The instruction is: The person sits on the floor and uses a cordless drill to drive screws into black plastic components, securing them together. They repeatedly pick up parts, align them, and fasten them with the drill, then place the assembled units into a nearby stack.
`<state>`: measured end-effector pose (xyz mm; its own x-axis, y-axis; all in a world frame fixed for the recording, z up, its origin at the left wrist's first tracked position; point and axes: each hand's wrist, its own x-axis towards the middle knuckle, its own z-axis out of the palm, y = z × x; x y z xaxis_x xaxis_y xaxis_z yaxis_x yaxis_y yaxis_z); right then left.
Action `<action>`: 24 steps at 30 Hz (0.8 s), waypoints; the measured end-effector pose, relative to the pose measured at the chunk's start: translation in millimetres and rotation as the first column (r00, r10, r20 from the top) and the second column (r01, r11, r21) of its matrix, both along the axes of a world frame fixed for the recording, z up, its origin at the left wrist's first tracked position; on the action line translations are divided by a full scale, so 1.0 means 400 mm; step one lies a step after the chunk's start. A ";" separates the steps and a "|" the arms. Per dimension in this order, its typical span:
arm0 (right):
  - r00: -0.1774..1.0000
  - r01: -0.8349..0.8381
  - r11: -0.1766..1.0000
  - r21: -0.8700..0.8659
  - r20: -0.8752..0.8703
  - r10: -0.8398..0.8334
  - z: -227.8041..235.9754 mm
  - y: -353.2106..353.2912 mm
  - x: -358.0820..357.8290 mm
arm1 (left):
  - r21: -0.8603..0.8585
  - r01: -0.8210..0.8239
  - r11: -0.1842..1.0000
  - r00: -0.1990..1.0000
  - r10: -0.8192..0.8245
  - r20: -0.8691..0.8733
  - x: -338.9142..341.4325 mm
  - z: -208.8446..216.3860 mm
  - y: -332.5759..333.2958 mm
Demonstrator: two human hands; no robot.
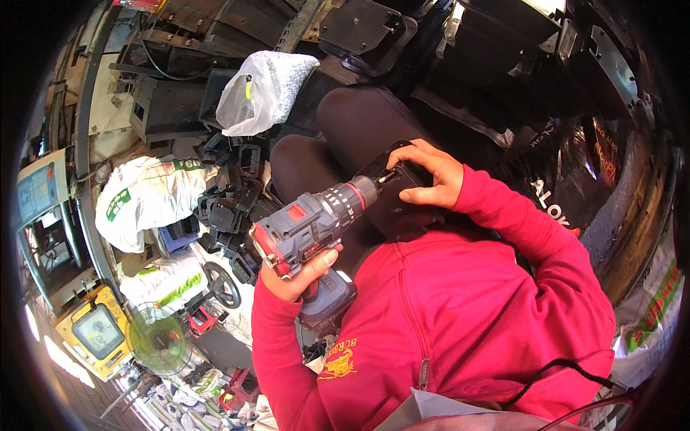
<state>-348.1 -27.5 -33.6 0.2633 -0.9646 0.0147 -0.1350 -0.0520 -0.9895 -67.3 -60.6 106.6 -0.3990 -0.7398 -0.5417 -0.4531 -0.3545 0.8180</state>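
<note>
My left hand (305, 279) is wrapped around the handle of a grey and red cordless drill (307, 221), its battery below my fingers. The drill points up and to the right, toward my right hand. Its bit meets a dark part (404, 188) resting on my lap. The fingers and thumb of my right hand (437, 178) curve around the edge of that part beside the bit. The part blends with my dark trousers, so its full shape is hard to make out. Whether a screw sits at the bit's tip I cannot tell.
Past my knees lies a clear plastic bag (266, 93) of small pieces. Many black plastic parts (233, 197) are heaped to the left, near a white sack (147, 201). A fan (159, 337) stands at lower left. Black panels (366, 32) lie at the far side.
</note>
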 end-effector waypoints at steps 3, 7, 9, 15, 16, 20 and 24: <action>1.000 -0.007 1.000 0.010 0.001 0.007 0.004 0.001 -0.002 | 0.074 -0.032 0.997 0.998 0.036 -0.060 0.002 -0.003 -0.013; 1.000 -0.012 1.000 0.003 -0.011 0.012 0.003 0.000 -0.002 | 0.134 -0.051 0.990 0.992 0.066 -0.103 0.002 -0.005 -0.026; 1.000 -0.007 1.000 -0.011 -0.015 0.007 0.001 -0.001 -0.001 | 0.043 0.029 0.999 0.999 -0.029 0.016 0.000 0.006 -0.025; 1.000 -0.004 1.000 -0.009 -0.012 0.004 0.003 -0.001 0.005 | -0.589 0.690 0.422 0.724 -0.426 0.543 -0.049 0.028 -0.043; 1.000 -0.006 1.000 -0.002 -0.026 0.006 0.004 0.000 0.006 | -0.578 0.693 0.431 0.720 -0.449 0.530 -0.061 0.028 -0.044; 0.999 -0.009 1.000 -0.001 -0.032 0.009 0.006 0.000 0.009 | -0.510 0.714 0.479 0.699 -0.525 0.486 -0.090 0.034 -0.058; 0.999 -0.033 0.999 0.012 -0.017 0.033 0.000 0.000 0.006 | -0.402 0.689 0.603 0.724 -0.555 0.409 -0.098 0.036 -0.072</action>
